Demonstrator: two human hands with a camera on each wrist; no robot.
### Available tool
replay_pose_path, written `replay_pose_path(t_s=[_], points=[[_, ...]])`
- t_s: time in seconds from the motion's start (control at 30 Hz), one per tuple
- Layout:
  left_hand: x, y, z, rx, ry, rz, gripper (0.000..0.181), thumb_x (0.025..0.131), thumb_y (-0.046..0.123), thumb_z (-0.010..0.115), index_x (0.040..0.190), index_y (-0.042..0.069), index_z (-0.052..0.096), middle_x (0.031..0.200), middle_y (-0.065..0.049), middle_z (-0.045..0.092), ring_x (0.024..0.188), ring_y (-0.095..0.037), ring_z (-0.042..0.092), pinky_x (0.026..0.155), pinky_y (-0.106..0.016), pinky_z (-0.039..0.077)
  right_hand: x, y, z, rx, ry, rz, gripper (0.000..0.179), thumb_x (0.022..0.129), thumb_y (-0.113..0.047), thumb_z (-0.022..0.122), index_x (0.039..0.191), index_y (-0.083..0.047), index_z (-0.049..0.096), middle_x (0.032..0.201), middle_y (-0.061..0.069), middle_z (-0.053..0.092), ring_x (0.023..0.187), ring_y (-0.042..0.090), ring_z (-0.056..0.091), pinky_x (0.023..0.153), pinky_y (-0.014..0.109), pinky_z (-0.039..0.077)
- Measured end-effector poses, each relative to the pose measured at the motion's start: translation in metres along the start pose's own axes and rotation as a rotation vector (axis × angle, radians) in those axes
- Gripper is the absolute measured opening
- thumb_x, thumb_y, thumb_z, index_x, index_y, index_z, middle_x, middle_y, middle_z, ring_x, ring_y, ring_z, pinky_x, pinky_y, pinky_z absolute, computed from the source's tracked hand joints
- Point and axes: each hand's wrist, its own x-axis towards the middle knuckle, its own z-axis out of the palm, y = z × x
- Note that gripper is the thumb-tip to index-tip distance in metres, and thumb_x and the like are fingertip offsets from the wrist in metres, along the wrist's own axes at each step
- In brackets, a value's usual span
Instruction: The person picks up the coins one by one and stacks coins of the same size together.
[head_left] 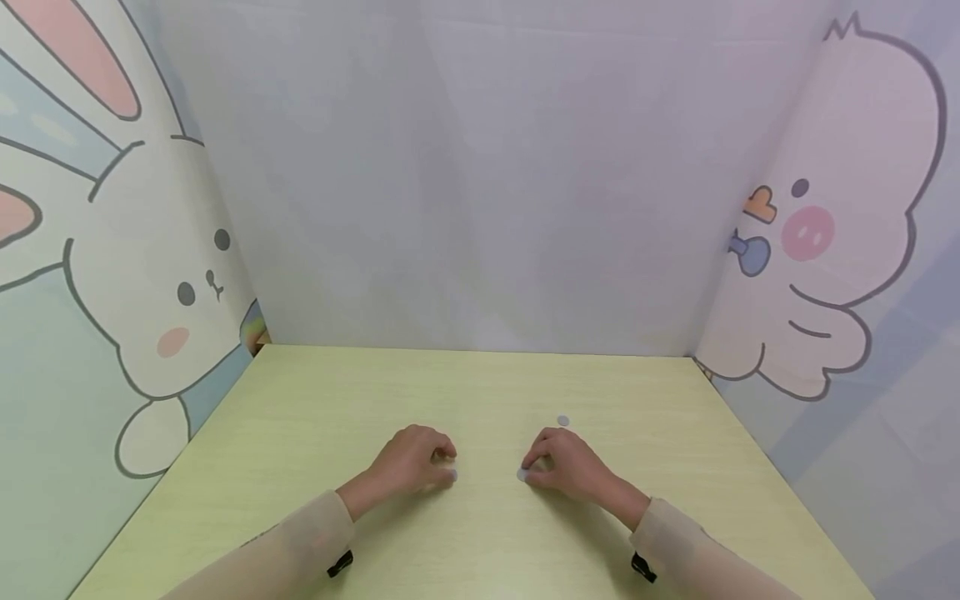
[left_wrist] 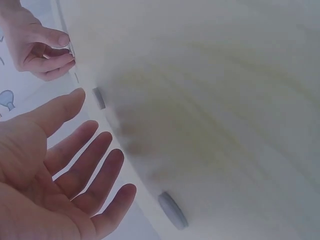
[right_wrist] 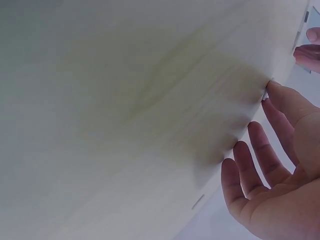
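Observation:
My left hand (head_left: 416, 458) hovers low over the table with its fingers spread and relaxed. Just off its thumb tip, a small grey disc (left_wrist: 99, 98) lies on the table. A second grey disc (left_wrist: 172, 210) lies below the little finger in the left wrist view; the hand hides it in the head view. My right hand (head_left: 566, 462) pinches another small grey disc (head_left: 522, 474) between thumb and forefinger at the table surface. The other fingers of that hand hang loosely curved. Beyond its knuckles lies one more grey disc (head_left: 562, 421).
The pale yellow table (head_left: 480, 392) reaches back to a plain light curtain (head_left: 480, 183). Cloth printed with a rabbit (head_left: 157, 275) borders the left side, and cloth with a duck-like figure (head_left: 840, 167) the right. Black clips (head_left: 341, 564) hang under both sleeves.

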Motion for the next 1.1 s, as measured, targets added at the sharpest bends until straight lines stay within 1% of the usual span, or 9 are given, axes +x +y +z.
replay_pose_path(t_s=[0.13, 0.3, 0.43, 0.57, 0.67, 0.87, 1.1], points=[[0.006, 0.006, 0.001, 0.013, -0.008, -0.012, 0.027, 0.084, 0.02, 0.091, 0.107, 0.01, 0.081, 0.104, -0.001, 0.078, 0.099, -0.023, 0.07, 0.089, -0.043, 0.056, -0.001, 0.0, 0.001, -0.001, 0.003, -0.002, 0.01, 0.086, -0.019, 0.09, 0.094, -0.018, 0.085, 0.095, -0.011, 0.069, 0.09, 0.013, 0.065, 0.08, 0.03, 0.054], [0.014, 0.018, 0.004, 0.003, -0.015, -0.02, 0.028, 0.084, 0.021, 0.09, 0.109, 0.012, 0.082, 0.106, -0.001, 0.078, 0.1, -0.023, 0.07, 0.087, -0.042, 0.056, -0.002, 0.001, 0.003, 0.009, 0.003, 0.014, 0.009, 0.086, -0.018, 0.09, 0.094, -0.018, 0.085, 0.095, -0.011, 0.069, 0.091, 0.012, 0.064, 0.081, 0.03, 0.054], [0.02, 0.028, 0.009, -0.029, -0.015, 0.002, 0.029, 0.086, 0.022, 0.09, 0.111, 0.011, 0.081, 0.107, -0.003, 0.078, 0.099, -0.023, 0.07, 0.085, -0.04, 0.057, -0.003, 0.001, 0.004, 0.015, -0.001, 0.029, 0.009, 0.087, -0.019, 0.09, 0.094, -0.02, 0.085, 0.095, -0.013, 0.069, 0.091, 0.011, 0.064, 0.082, 0.03, 0.054], [0.024, 0.036, 0.016, -0.066, -0.002, 0.023, 0.029, 0.086, 0.022, 0.09, 0.111, 0.011, 0.082, 0.107, -0.003, 0.078, 0.1, -0.025, 0.069, 0.085, -0.039, 0.056, -0.002, 0.001, 0.003, 0.017, 0.008, 0.018, 0.009, 0.087, -0.018, 0.09, 0.095, -0.019, 0.086, 0.095, -0.012, 0.069, 0.091, 0.012, 0.064, 0.083, 0.031, 0.054], [0.027, 0.04, 0.023, -0.062, 0.005, 0.021, 0.028, 0.085, 0.022, 0.091, 0.11, 0.012, 0.083, 0.106, -0.001, 0.079, 0.1, -0.024, 0.069, 0.083, -0.037, 0.055, -0.002, 0.0, 0.002, 0.016, 0.011, 0.009, 0.009, 0.087, -0.018, 0.09, 0.095, -0.018, 0.086, 0.095, -0.011, 0.069, 0.091, 0.013, 0.065, 0.083, 0.032, 0.054], [0.037, 0.048, 0.032, -0.041, 0.01, 0.02, 0.023, 0.083, 0.019, 0.091, 0.103, 0.012, 0.085, 0.1, 0.001, 0.079, 0.095, -0.021, 0.071, 0.08, -0.032, 0.055, -0.001, -0.002, 0.001, 0.022, 0.009, 0.023, 0.007, 0.087, -0.017, 0.09, 0.093, -0.017, 0.086, 0.096, -0.009, 0.069, 0.092, 0.015, 0.065, 0.082, 0.033, 0.054], [0.044, 0.055, 0.041, -0.006, -0.011, 0.008, 0.019, 0.081, 0.018, 0.092, 0.099, 0.013, 0.086, 0.097, 0.005, 0.08, 0.099, -0.019, 0.071, 0.084, -0.034, 0.058, 0.0, -0.004, 0.0, 0.029, 0.023, 0.06, 0.007, 0.085, -0.017, 0.091, 0.09, -0.018, 0.086, 0.095, -0.01, 0.07, 0.092, 0.015, 0.066, 0.083, 0.033, 0.054]])
